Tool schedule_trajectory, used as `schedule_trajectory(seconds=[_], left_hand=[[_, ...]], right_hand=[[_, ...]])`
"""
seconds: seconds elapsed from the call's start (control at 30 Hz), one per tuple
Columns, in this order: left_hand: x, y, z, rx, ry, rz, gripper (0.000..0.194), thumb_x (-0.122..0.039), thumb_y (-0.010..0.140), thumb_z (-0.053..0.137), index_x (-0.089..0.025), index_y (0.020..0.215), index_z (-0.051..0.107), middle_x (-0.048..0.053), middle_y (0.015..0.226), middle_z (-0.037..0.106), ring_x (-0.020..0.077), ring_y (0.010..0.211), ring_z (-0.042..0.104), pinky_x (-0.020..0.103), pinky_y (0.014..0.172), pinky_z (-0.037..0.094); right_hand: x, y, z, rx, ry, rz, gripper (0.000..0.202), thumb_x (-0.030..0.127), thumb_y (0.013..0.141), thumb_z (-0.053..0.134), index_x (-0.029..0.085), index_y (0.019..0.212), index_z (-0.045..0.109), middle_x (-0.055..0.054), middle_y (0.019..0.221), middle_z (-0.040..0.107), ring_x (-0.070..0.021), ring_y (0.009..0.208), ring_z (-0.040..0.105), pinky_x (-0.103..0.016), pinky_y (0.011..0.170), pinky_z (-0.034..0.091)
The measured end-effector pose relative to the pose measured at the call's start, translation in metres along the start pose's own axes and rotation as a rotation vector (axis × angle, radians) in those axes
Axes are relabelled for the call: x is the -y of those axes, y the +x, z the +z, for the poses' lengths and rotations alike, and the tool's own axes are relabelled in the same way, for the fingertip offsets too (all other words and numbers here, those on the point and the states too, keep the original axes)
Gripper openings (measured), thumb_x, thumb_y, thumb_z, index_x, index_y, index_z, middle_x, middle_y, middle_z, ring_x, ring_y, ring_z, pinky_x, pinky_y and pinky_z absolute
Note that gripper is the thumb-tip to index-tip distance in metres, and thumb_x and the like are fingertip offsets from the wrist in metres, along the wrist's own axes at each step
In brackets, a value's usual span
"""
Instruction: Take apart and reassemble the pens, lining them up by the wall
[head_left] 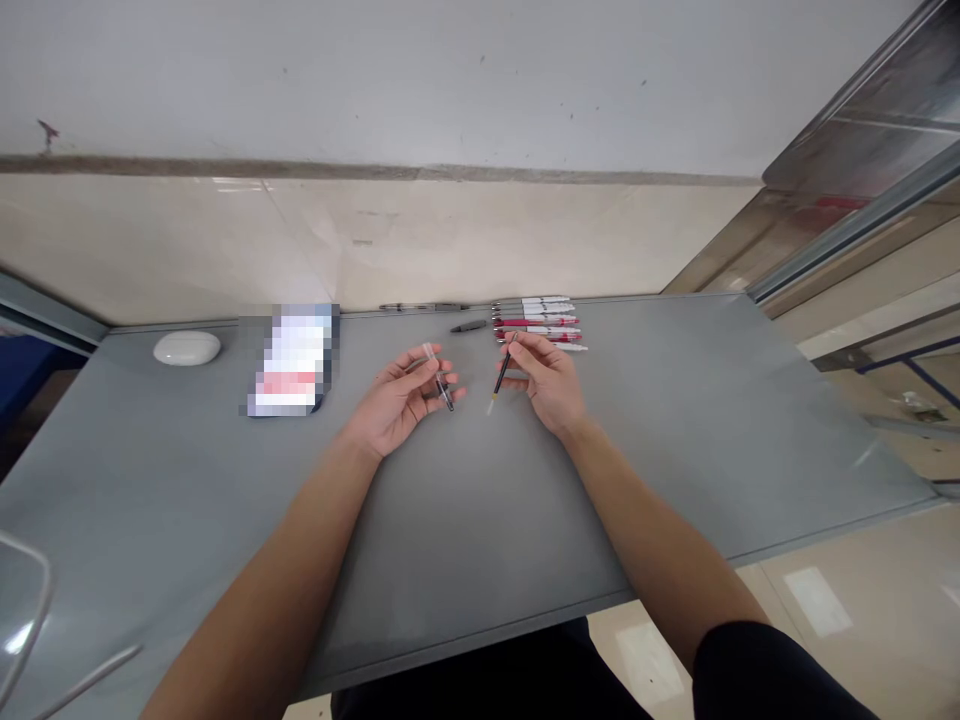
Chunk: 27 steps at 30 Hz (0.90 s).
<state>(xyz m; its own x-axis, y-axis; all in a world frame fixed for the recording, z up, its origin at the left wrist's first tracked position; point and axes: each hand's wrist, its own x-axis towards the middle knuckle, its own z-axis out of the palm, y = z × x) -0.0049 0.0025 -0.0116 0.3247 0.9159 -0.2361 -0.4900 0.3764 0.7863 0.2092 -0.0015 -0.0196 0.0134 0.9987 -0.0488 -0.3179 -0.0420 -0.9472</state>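
Observation:
My left hand (390, 405) is closed on a clear pen barrel (444, 390) with a dark lower part, held slanting between thumb and fingers. In my right hand (553, 385), thumb and fingertips pinch a dark pen refill (502, 374). The refill points down toward me and has a yellowish band near its pale lower end. A small gap separates barrel and refill, both above the table. Just beyond my hands lies a short dark grey pen part (469, 327). Several white and red pens (540, 308) lie side by side behind my right hand, which partly covers the nearest ones.
The grey table (465, 520) meets a tiled wall (465, 235) at the back. Along that edge lies a dark pen (424, 307). Left are a blurred-out phone (292, 360) and a white mouse (187, 348). A white cable (90, 680) crosses the near left corner.

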Motion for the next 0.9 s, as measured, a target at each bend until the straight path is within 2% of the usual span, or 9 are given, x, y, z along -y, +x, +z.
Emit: schedule_trajectory(seconds=[0.3, 0.67, 0.9], left_hand=[[-0.0020, 0.0001, -0.0004, -0.008, -0.079, -0.011, 0.015, -0.013, 0.087, 0.064, -0.015, 0.101, 0.066, 0.002, 0.088, 0.065, 0.0141, 0.081, 0.065, 0.046, 0.086, 0.060], [-0.0011, 0.0013, 0.0023, -0.034, -0.058, -0.008, 0.014, -0.013, 0.087, 0.063, -0.015, 0.101, 0.065, 0.003, 0.086, 0.066, 0.0153, 0.082, 0.066, 0.044, 0.086, 0.059], [-0.0009, 0.0021, 0.0014, -0.031, -0.056, -0.011, 0.015, -0.014, 0.086, 0.064, -0.016, 0.101, 0.066, 0.003, 0.086, 0.066, 0.0147, 0.082, 0.066, 0.046, 0.088, 0.059]], right_hand=[[0.0002, 0.0005, -0.0002, -0.007, 0.009, 0.004, 0.028, 0.044, 0.074, 0.074, 0.026, 0.095, 0.069, -0.001, 0.093, 0.063, -0.0145, 0.078, 0.063, -0.034, 0.067, 0.060], [0.0009, 0.0016, -0.0005, -0.009, 0.021, 0.003, 0.028, 0.044, 0.072, 0.076, 0.025, 0.092, 0.067, 0.000, 0.091, 0.061, -0.0129, 0.074, 0.061, -0.031, 0.064, 0.059], [0.0011, 0.0016, 0.0002, -0.006, 0.023, 0.015, 0.027, 0.043, 0.072, 0.076, 0.026, 0.091, 0.068, 0.000, 0.091, 0.061, -0.0139, 0.075, 0.061, -0.034, 0.065, 0.059]])
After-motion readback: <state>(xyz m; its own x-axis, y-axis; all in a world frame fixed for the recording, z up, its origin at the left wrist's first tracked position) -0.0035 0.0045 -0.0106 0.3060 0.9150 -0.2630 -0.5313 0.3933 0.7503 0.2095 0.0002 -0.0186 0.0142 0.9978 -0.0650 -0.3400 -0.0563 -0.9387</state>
